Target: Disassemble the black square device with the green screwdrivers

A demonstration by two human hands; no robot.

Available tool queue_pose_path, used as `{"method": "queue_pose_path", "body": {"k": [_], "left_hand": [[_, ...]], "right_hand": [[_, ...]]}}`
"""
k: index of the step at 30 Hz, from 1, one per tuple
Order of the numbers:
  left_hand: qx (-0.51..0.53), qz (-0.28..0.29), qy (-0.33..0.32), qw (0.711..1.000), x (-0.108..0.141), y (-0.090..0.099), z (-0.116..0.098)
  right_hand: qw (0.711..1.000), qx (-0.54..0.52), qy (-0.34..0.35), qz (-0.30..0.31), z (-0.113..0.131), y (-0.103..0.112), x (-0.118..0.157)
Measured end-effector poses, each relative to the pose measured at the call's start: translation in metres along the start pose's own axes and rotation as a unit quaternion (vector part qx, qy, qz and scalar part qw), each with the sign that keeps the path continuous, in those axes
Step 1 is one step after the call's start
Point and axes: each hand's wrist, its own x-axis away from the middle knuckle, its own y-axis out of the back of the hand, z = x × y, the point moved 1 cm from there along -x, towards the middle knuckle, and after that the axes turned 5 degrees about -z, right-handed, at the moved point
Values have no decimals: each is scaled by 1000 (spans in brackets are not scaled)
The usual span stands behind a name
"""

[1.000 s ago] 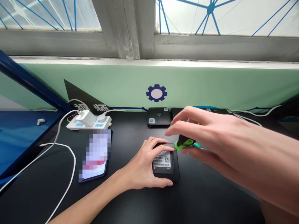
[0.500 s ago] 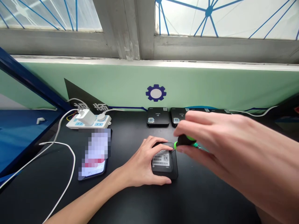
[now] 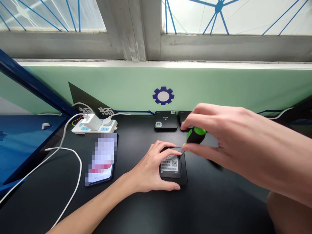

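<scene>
A flat black set-top box (image 3: 183, 172) lies on the dark table with a white printed label facing up. My left hand (image 3: 156, 165) is closed around its left side, the index finger along the far edge and the thumb at the near edge. In my right hand (image 3: 219, 133), a screwdriver (image 3: 195, 135) with a short black and green handle is held between thumb and fingers. Its shaft slants down to the box's upper right part, near my left index fingertip. Whether a screw sits under the tip cannot be made out.
Similar black boxes (image 3: 166, 121) stand along the wall at the back, partly behind my right hand. To the left lie a phone (image 3: 101, 162) with a blurred screen and a white power strip (image 3: 97, 126) with plugs. A white cable (image 3: 79, 169) loops over the table's left side.
My right hand has risen slightly and its fingers have loosened around the screwdriver, showing more of the handle, which now stands more upright. My left hand keeps its hold on the box.
</scene>
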Motion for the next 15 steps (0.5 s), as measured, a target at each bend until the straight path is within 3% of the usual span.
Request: {"method": "queue_pose_path", "body": {"k": [4,15], "left_hand": [[-1,-4,-13,1000,0,-1,2],[-11,-3,-14,1000,0,-2,2]], "right_hand": [[999,-9,36,27,2,0,0],[997,-20,41,59,16,12,4]]}}
